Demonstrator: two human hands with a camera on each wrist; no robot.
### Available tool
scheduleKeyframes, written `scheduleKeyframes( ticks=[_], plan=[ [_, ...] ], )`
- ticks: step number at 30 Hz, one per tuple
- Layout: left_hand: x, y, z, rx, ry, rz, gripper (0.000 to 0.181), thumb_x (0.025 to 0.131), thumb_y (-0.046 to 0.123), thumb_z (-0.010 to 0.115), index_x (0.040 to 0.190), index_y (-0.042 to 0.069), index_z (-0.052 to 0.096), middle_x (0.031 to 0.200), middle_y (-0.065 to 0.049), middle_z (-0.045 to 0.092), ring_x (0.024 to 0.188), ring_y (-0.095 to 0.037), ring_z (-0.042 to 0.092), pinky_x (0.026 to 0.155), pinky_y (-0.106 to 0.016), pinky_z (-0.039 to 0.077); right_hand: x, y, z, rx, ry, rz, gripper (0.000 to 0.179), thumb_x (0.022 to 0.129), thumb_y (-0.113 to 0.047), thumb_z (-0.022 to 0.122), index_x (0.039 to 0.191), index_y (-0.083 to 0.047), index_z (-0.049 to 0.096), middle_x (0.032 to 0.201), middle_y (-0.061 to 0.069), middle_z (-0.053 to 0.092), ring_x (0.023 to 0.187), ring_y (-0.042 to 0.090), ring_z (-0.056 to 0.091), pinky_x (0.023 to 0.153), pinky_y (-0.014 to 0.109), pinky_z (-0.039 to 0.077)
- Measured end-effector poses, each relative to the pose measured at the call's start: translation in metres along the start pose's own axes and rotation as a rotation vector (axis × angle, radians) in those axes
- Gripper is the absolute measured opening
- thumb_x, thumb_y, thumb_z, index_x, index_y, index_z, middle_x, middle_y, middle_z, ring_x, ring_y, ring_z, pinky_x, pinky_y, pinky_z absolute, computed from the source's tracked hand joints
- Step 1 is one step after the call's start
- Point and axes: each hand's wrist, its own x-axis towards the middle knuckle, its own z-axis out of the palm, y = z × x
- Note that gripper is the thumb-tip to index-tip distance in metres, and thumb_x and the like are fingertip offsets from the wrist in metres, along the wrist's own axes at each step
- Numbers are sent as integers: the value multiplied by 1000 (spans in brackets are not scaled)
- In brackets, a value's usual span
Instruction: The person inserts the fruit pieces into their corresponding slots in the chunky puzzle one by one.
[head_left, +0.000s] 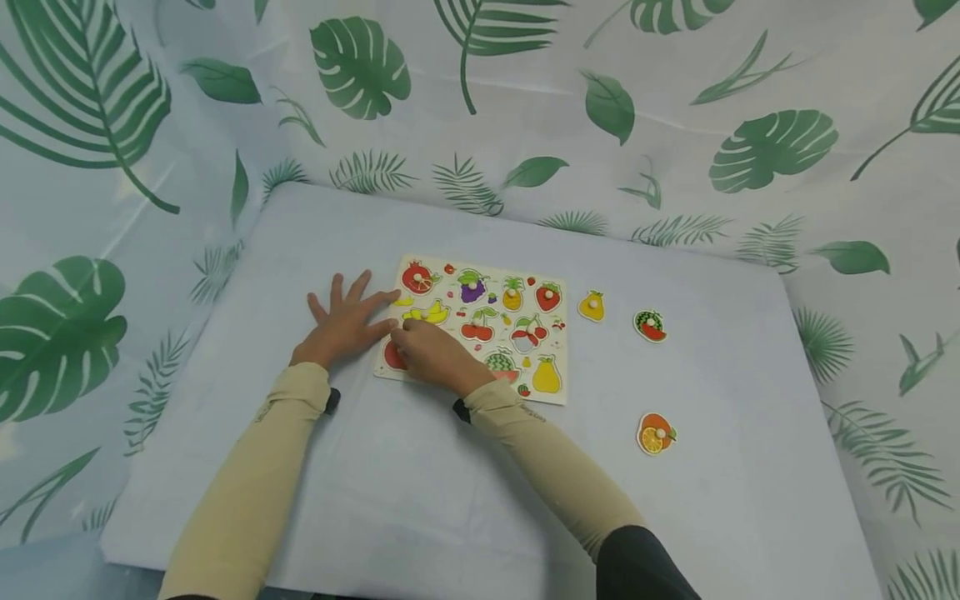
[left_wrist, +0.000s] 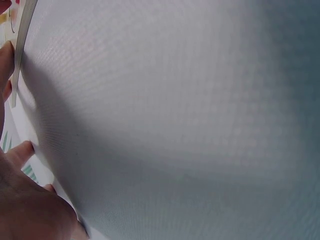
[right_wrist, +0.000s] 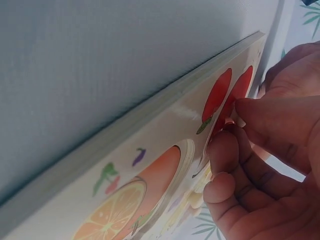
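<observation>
A cream wooden fruit peg puzzle board [head_left: 450, 333] lies flat on the white table. At its lower left corner my right hand [head_left: 438, 354] pinches a red fruit puzzle piece [right_wrist: 241, 82] by its knob, between thumb and fingers. In the right wrist view that piece stands slightly off the board, tilted beside a matching red printed fruit [right_wrist: 217, 95]. Its far side is hidden by the fingers. My left hand [head_left: 341, 329] is spread on the table at the board's left edge, with thumb and index finger touching that edge.
Right of the board lie a yellow pear piece [head_left: 592, 306], a watermelon piece [head_left: 650, 326] and, nearer the front, an orange piece [head_left: 656, 434]. Several fruit pieces sit on the board, among them a strawberry [head_left: 548, 297]. A leaf-patterned curtain [head_left: 525, 83] hangs behind the table.
</observation>
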Motion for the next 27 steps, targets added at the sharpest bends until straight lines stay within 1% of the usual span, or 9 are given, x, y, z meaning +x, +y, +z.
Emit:
scheduleKeyframes(
  ticks=[6, 9, 11, 15, 17, 21, 25, 27],
  plan=[
    [-1, -1, 0, -15, -7, 8, 64, 108, 47, 60, 166, 26, 43, 178, -20, 1, 157, -55, -19, 110, -84, -16, -7, 2, -1, 10, 33, -7, 11, 105, -7, 68, 114, -3, 72, 95, 7, 67, 77, 17, 57, 70, 25, 48],
    [0, -1, 0, -9, -7, 5, 64, 108, 46, 61, 166, 25, 43, 178, -20, 2, 157, -55, -18, 110, -84, -16, -13, 2, -5, 31, 47, 0, 13, 103, -6, 71, 115, -4, 73, 97, 7, 67, 78, 18, 59, 72, 25, 50],
    [0, -1, 0, -1, -7, 2, 65, 108, 45, 61, 166, 25, 43, 178, -21, 2, 157, -56, -18, 111, -84, -15, -18, 2, -8, 53, 46, 18, 16, 101, -6, 73, 117, -4, 73, 100, 7, 67, 81, 19, 61, 74, 26, 52],
    [2, -3, 2, 16, -7, -17, 66, 107, 46, 61, 167, 26, 42, 178, -20, 2, 157, -55, -17, 111, -83, -15, -27, 5, -13, 91, 44, 54, 25, 101, -7, 74, 126, -4, 73, 111, 9, 70, 88, 19, 65, 81, 28, 56],
    [3, -4, 2, 17, -5, -24, 66, 107, 46, 62, 167, 26, 42, 178, -20, 2, 157, -55, -18, 111, -83, -15, -33, 9, -15, 101, 47, 70, 27, 102, -7, 73, 129, -4, 72, 116, 11, 71, 92, 21, 67, 85, 30, 58],
    [5, -4, 4, 1, -5, -12, 65, 108, 46, 61, 166, 27, 42, 179, -19, 1, 157, -54, -19, 111, -82, -17, -46, 19, -21, 119, 44, 132, 32, 102, -9, 74, 133, -4, 70, 122, 12, 70, 101, 24, 68, 93, 34, 58],
    [4, -3, 4, -2, -14, -7, 64, 108, 47, 60, 167, 28, 41, 179, -17, 0, 157, -53, -21, 111, -82, -18, -59, 31, -25, 127, 68, 174, 33, 100, -11, 76, 132, -3, 71, 122, 12, 71, 102, 24, 70, 94, 36, 59],
    [3, -4, 3, -3, -18, -15, 65, 108, 47, 60, 167, 28, 41, 179, -16, -1, 157, -52, -21, 111, -82, -18, -65, 37, -26, 123, 89, 182, 32, 100, -10, 76, 130, -1, 71, 120, 12, 71, 99, 25, 71, 90, 36, 60]
  ],
)
